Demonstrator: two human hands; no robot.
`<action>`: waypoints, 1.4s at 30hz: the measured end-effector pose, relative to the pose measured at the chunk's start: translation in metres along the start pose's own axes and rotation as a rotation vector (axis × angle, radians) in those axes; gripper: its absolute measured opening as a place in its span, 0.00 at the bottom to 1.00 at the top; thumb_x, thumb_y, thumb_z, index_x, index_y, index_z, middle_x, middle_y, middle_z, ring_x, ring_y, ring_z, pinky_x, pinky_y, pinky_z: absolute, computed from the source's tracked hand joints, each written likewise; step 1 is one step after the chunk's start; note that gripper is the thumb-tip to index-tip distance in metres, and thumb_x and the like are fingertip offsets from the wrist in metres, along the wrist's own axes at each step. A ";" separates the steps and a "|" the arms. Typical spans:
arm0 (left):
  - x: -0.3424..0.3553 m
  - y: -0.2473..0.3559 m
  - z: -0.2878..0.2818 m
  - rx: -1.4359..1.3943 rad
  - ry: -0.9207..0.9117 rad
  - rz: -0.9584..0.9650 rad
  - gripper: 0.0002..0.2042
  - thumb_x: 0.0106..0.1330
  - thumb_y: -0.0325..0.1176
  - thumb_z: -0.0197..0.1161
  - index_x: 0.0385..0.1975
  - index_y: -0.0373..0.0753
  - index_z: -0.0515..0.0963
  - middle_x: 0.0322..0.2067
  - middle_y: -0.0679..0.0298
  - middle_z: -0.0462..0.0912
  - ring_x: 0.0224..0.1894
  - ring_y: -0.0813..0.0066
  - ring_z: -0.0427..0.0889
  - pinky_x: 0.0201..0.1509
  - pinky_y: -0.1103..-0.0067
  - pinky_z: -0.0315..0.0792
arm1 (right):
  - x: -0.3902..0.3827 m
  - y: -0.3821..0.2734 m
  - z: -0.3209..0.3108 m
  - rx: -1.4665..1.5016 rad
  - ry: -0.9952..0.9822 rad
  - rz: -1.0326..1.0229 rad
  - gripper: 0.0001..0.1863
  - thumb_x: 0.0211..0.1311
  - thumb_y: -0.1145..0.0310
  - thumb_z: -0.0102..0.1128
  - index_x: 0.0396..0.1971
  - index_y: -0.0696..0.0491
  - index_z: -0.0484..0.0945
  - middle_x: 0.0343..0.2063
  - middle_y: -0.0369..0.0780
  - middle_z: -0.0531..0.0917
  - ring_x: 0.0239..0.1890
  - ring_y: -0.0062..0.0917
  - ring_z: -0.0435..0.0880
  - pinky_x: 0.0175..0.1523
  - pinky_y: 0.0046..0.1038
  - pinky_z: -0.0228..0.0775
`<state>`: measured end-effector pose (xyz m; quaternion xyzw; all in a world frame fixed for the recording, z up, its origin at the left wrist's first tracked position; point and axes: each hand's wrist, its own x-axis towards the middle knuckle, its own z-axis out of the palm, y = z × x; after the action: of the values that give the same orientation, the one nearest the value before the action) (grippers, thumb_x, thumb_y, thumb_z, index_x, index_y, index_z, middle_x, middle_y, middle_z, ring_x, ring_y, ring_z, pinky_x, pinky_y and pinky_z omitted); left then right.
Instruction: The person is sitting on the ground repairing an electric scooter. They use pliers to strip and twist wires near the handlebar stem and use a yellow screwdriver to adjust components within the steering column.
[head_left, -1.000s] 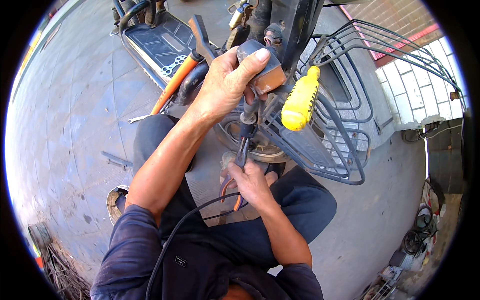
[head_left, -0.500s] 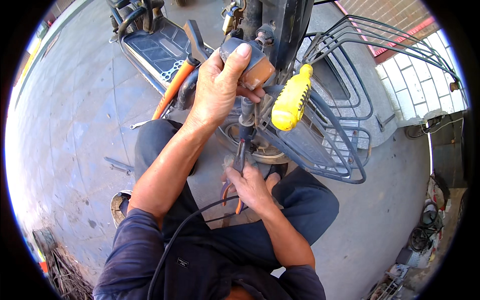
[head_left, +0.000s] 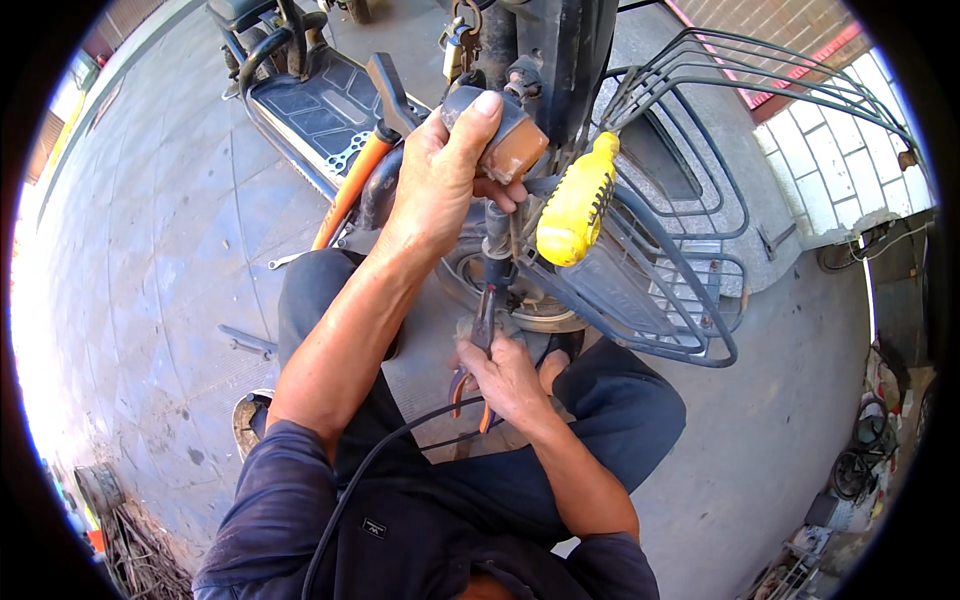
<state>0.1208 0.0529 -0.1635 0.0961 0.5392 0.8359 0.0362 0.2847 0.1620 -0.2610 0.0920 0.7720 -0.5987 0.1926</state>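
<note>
My left hand (head_left: 440, 175) is wrapped round a dark-bodied lamp with a dusty orange lens (head_left: 514, 152), thumb on top. Below it, my right hand (head_left: 508, 380) grips pliers (head_left: 484, 320) with orange and dark handles. The pliers' jaws point up and meet the lower end of an upright dark metal tube (head_left: 497, 240); exactly what they bite on is too small to make out. A yellow screwdriver (head_left: 578, 205) stands tilted beside the lamp, its handle showing and its shaft hidden. Left of my left hand leans a hammer (head_left: 355, 185) with an orange handle and dark head.
A black wire basket (head_left: 690, 250) spreads out to the right. At the far left of the vehicle is a dark footboard (head_left: 325, 100) with a multi-hole spanner (head_left: 347, 152) on it. Spanners (head_left: 245, 340) lie on the floor. A black cable (head_left: 370, 460) crosses my lap.
The view has shifted a little, so everything sits slightly further right. Both hands keep their grips on the lamp and the pliers.
</note>
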 end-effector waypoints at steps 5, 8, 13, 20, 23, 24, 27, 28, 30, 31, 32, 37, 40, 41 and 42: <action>0.004 0.000 -0.001 0.007 -0.001 -0.008 0.26 0.70 0.57 0.55 0.39 0.33 0.76 0.25 0.58 0.81 0.22 0.74 0.81 0.23 0.81 0.77 | -0.001 -0.003 -0.001 -0.018 -0.003 0.008 0.14 0.69 0.61 0.55 0.39 0.59 0.76 0.28 0.43 0.87 0.31 0.32 0.86 0.39 0.32 0.76; 0.003 0.003 0.002 0.017 0.011 -0.005 0.26 0.70 0.57 0.56 0.38 0.33 0.76 0.25 0.58 0.81 0.21 0.73 0.81 0.22 0.81 0.77 | -0.002 -0.004 0.000 -0.012 -0.005 0.014 0.14 0.69 0.61 0.55 0.39 0.59 0.76 0.28 0.43 0.87 0.31 0.32 0.86 0.39 0.32 0.76; 0.004 0.008 0.006 0.081 0.024 -0.044 0.26 0.70 0.57 0.56 0.38 0.33 0.77 0.25 0.58 0.81 0.21 0.74 0.81 0.21 0.82 0.76 | -0.002 -0.004 0.001 -0.020 -0.002 0.005 0.15 0.68 0.61 0.55 0.39 0.59 0.76 0.28 0.44 0.87 0.31 0.32 0.87 0.39 0.32 0.76; -0.001 0.009 0.013 0.106 0.064 -0.069 0.25 0.69 0.56 0.58 0.36 0.34 0.79 0.25 0.60 0.83 0.21 0.77 0.81 0.21 0.84 0.75 | -0.003 -0.007 0.000 -0.016 0.010 0.008 0.15 0.67 0.61 0.56 0.39 0.59 0.76 0.27 0.44 0.87 0.29 0.34 0.87 0.38 0.33 0.76; 0.004 0.012 0.008 -0.009 0.018 -0.138 0.25 0.68 0.57 0.59 0.34 0.34 0.78 0.24 0.61 0.82 0.18 0.76 0.80 0.18 0.84 0.73 | -0.004 -0.004 0.000 -0.015 0.019 -0.029 0.15 0.67 0.61 0.56 0.39 0.59 0.76 0.27 0.44 0.87 0.29 0.33 0.87 0.37 0.33 0.76; 0.005 0.014 0.005 -0.072 0.000 -0.167 0.25 0.68 0.57 0.59 0.33 0.34 0.79 0.24 0.62 0.82 0.18 0.76 0.80 0.18 0.84 0.73 | -0.004 -0.003 0.000 -0.013 0.018 -0.045 0.15 0.68 0.61 0.56 0.39 0.59 0.76 0.26 0.43 0.86 0.29 0.32 0.87 0.37 0.33 0.76; 0.005 0.016 0.003 -0.108 -0.013 -0.196 0.26 0.68 0.57 0.58 0.35 0.34 0.79 0.24 0.61 0.82 0.18 0.76 0.80 0.18 0.85 0.73 | -0.008 -0.011 -0.002 0.018 0.019 -0.023 0.14 0.68 0.61 0.55 0.38 0.58 0.76 0.24 0.43 0.86 0.24 0.30 0.86 0.31 0.32 0.76; 0.005 0.016 0.004 -0.088 -0.013 -0.195 0.26 0.68 0.57 0.59 0.35 0.34 0.79 0.24 0.61 0.82 0.18 0.76 0.80 0.18 0.85 0.73 | -0.009 -0.013 -0.001 0.014 0.028 -0.040 0.13 0.69 0.61 0.55 0.38 0.58 0.75 0.23 0.42 0.85 0.22 0.30 0.85 0.29 0.31 0.75; 0.006 0.016 0.004 -0.006 -0.015 -0.161 0.25 0.68 0.56 0.59 0.35 0.34 0.78 0.24 0.61 0.82 0.18 0.77 0.80 0.18 0.85 0.72 | -0.012 -0.016 0.000 0.005 0.047 -0.073 0.13 0.69 0.62 0.55 0.36 0.58 0.75 0.21 0.41 0.84 0.19 0.29 0.84 0.25 0.30 0.74; 0.007 0.015 0.003 0.056 -0.017 -0.129 0.25 0.68 0.56 0.60 0.35 0.34 0.78 0.24 0.62 0.82 0.18 0.77 0.80 0.17 0.86 0.72 | -0.014 -0.019 -0.001 -0.033 0.036 -0.064 0.13 0.69 0.62 0.55 0.37 0.59 0.75 0.23 0.41 0.85 0.22 0.27 0.84 0.27 0.29 0.75; 0.007 0.014 0.004 0.118 -0.019 -0.097 0.25 0.68 0.56 0.60 0.35 0.34 0.77 0.24 0.62 0.82 0.18 0.78 0.80 0.17 0.86 0.71 | -0.015 -0.023 -0.002 -0.071 0.024 -0.055 0.13 0.69 0.62 0.56 0.37 0.59 0.76 0.25 0.42 0.85 0.25 0.26 0.85 0.30 0.27 0.76; 0.008 0.021 0.005 0.183 -0.031 -0.115 0.25 0.68 0.57 0.59 0.31 0.34 0.79 0.21 0.63 0.80 0.17 0.79 0.78 0.19 0.84 0.71 | -0.020 -0.024 -0.002 -0.078 0.051 -0.122 0.13 0.69 0.63 0.56 0.36 0.59 0.76 0.23 0.43 0.84 0.22 0.28 0.84 0.29 0.29 0.75; 0.009 0.025 0.002 0.059 -0.001 -0.197 0.26 0.69 0.57 0.57 0.33 0.35 0.80 0.19 0.63 0.82 0.15 0.81 0.77 0.15 0.87 0.69 | -0.020 -0.021 0.002 -0.064 0.063 -0.164 0.14 0.69 0.62 0.55 0.33 0.59 0.74 0.16 0.43 0.80 0.16 0.34 0.81 0.26 0.35 0.73; 0.010 0.025 0.001 0.030 0.009 -0.229 0.26 0.69 0.58 0.57 0.33 0.35 0.80 0.19 0.63 0.82 0.15 0.81 0.77 0.15 0.87 0.69 | -0.021 -0.025 0.001 -0.041 0.041 -0.132 0.14 0.69 0.61 0.56 0.33 0.60 0.74 0.16 0.44 0.80 0.17 0.35 0.82 0.27 0.36 0.73; 0.011 0.026 0.001 0.027 0.003 -0.233 0.26 0.69 0.58 0.57 0.33 0.35 0.80 0.20 0.63 0.82 0.15 0.81 0.77 0.15 0.87 0.69 | -0.023 -0.028 0.001 -0.017 0.021 -0.101 0.15 0.69 0.61 0.56 0.32 0.60 0.74 0.16 0.45 0.80 0.18 0.37 0.82 0.29 0.37 0.73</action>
<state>0.1116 0.0448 -0.1381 0.0319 0.5579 0.8189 0.1309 0.2951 0.1558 -0.2267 0.0577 0.7827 -0.6001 0.1550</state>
